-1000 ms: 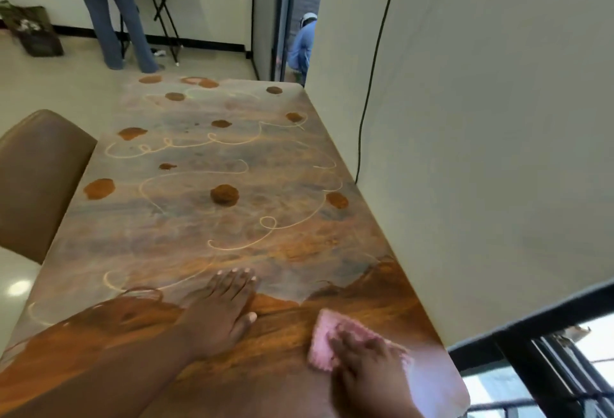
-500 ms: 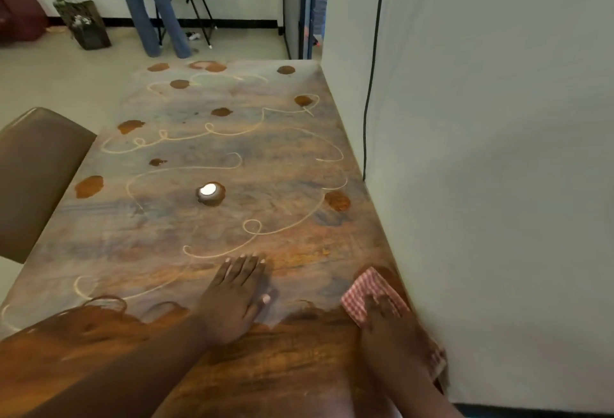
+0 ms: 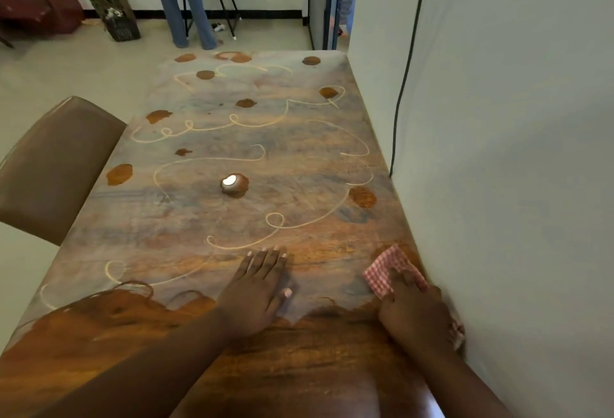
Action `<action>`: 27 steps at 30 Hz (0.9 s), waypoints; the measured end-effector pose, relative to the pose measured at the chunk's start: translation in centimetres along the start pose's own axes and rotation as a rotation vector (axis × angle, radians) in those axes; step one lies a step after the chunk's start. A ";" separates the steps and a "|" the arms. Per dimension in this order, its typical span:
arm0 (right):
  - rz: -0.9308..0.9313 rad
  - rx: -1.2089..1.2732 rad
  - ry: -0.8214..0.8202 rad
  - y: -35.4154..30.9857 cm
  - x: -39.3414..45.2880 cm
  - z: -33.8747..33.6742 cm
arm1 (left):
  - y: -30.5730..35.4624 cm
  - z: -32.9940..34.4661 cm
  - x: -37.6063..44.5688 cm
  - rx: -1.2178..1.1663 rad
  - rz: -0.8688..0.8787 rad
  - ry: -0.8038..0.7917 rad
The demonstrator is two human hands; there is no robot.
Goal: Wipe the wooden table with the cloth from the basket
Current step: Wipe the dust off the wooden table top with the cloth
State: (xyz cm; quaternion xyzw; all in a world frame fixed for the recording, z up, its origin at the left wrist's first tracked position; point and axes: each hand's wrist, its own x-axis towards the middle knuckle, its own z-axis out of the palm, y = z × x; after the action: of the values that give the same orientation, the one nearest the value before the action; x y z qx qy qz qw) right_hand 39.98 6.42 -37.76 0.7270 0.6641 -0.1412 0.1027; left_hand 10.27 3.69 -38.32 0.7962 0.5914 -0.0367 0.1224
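Pressing the cloth onto the wooden table just beside the wall, our right hand lies with fingers extended. Our left hand rests flat, fingers together. Cloth bunching against the wall may leave an unwiped strip. One second ago the cloth lay farther from the wall.

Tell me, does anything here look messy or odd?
Yes: brown blobs, pale squiggly lines and a dull grey film cover most of the wooden table. Only the strip nearest the camera, behind the cloth, looks clean.
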 end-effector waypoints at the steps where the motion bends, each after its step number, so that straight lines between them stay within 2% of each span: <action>1: 0.049 0.029 0.001 -0.2 0.7 -0.3 | -0.5 0.0 -0.1 0.001 0.007 -0.002; 3: 0.031 0.100 0.024 -1.6 2.5 -1.0 | -1.6 -0.1 -0.3 -0.028 0.001 -0.007; 6: -0.205 0.035 0.008 -4.1 3.9 -0.9 | -2.9 0.0 -0.9 -0.064 -0.005 -0.010; 8: -0.294 -0.046 -0.067 -4.6 2.2 -0.1 | -3.6 0.2 -1.5 -0.079 0.001 -0.005; 10: -0.377 -0.067 -0.017 -3.5 -0.8 0.8 | -4.4 0.6 -2.1 -0.099 -0.002 0.009; 12: -0.346 -0.071 0.058 -1.4 -2.2 0.9 | -5.3 1.1 -2.9 -0.101 -0.012 0.007; 16: -0.099 -0.106 0.072 -2.0 1.3 0.1 | -7.0 1.6 -4.3 -0.092 -0.034 -0.008; 19: -0.184 -0.002 0.041 -6.6 1.1 0.5 | -7.5 1.6 -4.6 -0.099 -0.044 0.005; 21: -0.250 0.019 -0.048 -7.8 -1.3 2.0 | -7.3 1.7 -4.6 -0.104 -0.042 -0.005; 23: -0.321 -0.039 -0.114 -6.6 -3.8 3.7 | -7.1 1.7 -4.7 -0.100 -0.034 -0.013; 27: -0.272 -0.096 -0.052 -2.6 -2.7 2.9 | -7.0 1.9 -4.9 -0.094 -0.042 -0.022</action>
State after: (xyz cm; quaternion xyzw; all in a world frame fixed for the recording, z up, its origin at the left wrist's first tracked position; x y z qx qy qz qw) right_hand 36.97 3.17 -39.41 0.6205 0.7597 -0.1407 0.1346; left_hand 2.36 0.57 -40.19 0.7763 0.6078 -0.0203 0.1655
